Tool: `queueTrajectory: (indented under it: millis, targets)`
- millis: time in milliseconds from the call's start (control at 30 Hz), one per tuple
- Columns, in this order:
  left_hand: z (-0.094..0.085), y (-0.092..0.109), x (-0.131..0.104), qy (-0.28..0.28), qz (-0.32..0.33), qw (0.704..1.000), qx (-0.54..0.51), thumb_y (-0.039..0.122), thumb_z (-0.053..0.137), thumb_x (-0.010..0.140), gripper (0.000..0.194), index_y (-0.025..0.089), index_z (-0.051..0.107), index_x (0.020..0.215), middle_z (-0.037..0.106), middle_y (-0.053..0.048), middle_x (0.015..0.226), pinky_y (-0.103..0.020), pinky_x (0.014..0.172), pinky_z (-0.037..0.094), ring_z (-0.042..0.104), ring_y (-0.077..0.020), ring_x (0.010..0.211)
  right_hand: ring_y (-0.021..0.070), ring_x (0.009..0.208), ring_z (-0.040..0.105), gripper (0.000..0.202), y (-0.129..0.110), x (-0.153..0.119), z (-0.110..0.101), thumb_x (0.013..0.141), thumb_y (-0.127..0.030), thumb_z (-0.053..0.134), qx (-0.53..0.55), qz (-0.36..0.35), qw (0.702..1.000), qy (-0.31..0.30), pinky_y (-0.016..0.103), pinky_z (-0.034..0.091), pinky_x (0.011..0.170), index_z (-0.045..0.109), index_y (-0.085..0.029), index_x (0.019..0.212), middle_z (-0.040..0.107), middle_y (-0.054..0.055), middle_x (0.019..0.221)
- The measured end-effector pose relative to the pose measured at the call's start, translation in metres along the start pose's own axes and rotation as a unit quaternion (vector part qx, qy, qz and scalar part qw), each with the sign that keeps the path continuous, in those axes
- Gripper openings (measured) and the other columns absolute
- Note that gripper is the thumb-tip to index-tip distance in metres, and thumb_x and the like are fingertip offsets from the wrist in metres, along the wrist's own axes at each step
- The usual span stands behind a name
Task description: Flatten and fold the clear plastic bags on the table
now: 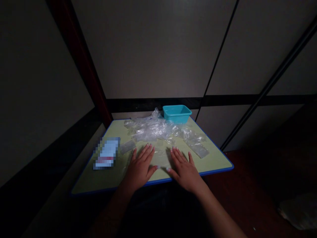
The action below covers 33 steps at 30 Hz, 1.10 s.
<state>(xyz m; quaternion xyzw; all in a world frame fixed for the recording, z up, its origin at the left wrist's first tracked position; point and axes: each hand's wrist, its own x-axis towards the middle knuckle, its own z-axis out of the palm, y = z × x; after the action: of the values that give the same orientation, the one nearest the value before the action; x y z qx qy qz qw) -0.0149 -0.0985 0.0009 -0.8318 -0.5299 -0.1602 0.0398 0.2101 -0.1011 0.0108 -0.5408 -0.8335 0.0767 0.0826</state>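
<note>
So the person's got both hands palm-down on the yellow-green worktop, left hand and right hand each with the grip spread, pinching nothing. What looks like a thin clear plastic bag lies flat between them, kinda hard to make out tbh. Just past the fingertips there's a crumpled heap of clear plastic, with a teal tub right behind its right side.

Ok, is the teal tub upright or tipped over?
Upright: the teal tub stands near the far edge of the table, its open rim facing up.
</note>
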Motion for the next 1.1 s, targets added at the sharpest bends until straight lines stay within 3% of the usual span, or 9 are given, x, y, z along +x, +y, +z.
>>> queueTrajectory:
  millis: [133,267,367,467,633,800,1100]
  targets:
    - [-0.008,-0.006,-0.015,-0.005,0.003,1.0,-0.011,0.038,0.045,0.093,0.05,0.018,0.043,0.139,0.039,-0.011,0.149,-0.055,0.112,0.023,0.032,-0.0267,0.139,0.024,0.144,0.014,0.068,-0.006,-0.001,0.002,0.094,-0.057,0.033,0.02,-0.036,0.999,-0.02,0.059,0.001,0.113,0.017,-0.024,0.151,0.014,0.007,0.156]
    - [-0.017,-0.015,-0.016,-0.047,-0.009,0.999,-0.025,0.038,0.047,0.092,0.05,0.016,0.046,0.137,0.039,-0.012,0.149,-0.054,0.11,0.029,0.033,-0.028,0.139,0.024,0.143,0.018,0.063,0.001,-0.002,0.003,0.094,-0.048,0.037,0.012,0.003,1.0,-0.008,0.058,0.003,0.113,0.023,-0.021,0.15,0.018,0.009,0.155]
    - [-0.024,-0.019,0.002,-0.046,-0.007,0.998,-0.04,0.042,0.05,0.091,0.051,0.014,0.051,0.134,0.044,-0.015,0.145,-0.046,0.109,0.033,0.039,-0.0277,0.135,0.0245,0.143,0.02,0.061,0.005,-0.01,0.004,0.095,-0.044,0.037,0.007,0.038,0.999,0.007,0.059,0.005,0.113,0.024,-0.021,0.149,0.02,0.01,0.155]
    - [-0.026,-0.024,0.032,-0.022,0.001,0.997,-0.069,0.042,0.048,0.092,0.044,0.013,0.061,0.123,0.056,-0.015,0.135,-0.038,0.108,0.036,0.05,-0.0249,0.126,0.0237,0.142,0.022,0.06,0.002,-0.017,0.004,0.095,-0.044,0.038,0.012,0.002,1.0,0.009,0.059,0.005,0.114,0.023,-0.023,0.15,0.023,0.008,0.154]
    - [-0.014,-0.041,0.06,-0.078,0.061,0.99,-0.099,0.035,0.045,0.094,0.044,0.02,0.05,0.135,0.053,-0.007,0.139,-0.039,0.111,0.03,0.045,-0.0208,0.131,0.0242,0.142,0.024,0.061,-0.007,-0.011,0.001,0.095,-0.046,0.041,0.023,-0.061,0.998,-0.001,0.059,0.003,0.114,0.022,-0.026,0.15,0.024,0.008,0.154]
    - [-0.001,-0.056,0.052,-0.116,0.054,0.984,-0.122,0.027,0.037,0.096,0.044,0.028,0.045,0.139,0.043,-0.003,0.146,-0.045,0.114,0.022,0.037,-0.0185,0.136,0.0235,0.141,0.025,0.061,-0.014,0.01,-0.004,0.096,-0.05,0.036,0.042,-0.096,0.994,-0.015,0.059,-0.002,0.113,0.024,-0.023,0.149,0.027,0.009,0.153]
    - [0.01,-0.062,0.049,-0.125,0.03,0.984,-0.121,0.016,0.035,0.092,0.053,0.026,0.035,0.145,0.035,-0.005,0.151,-0.047,0.115,0.018,0.032,-0.0171,0.139,0.0233,0.142,0.023,0.063,-0.02,0.03,0.003,0.096,-0.054,0.032,0.053,-0.141,0.988,-0.04,0.058,0.002,0.114,0.021,-0.022,0.15,0.028,0.009,0.153]
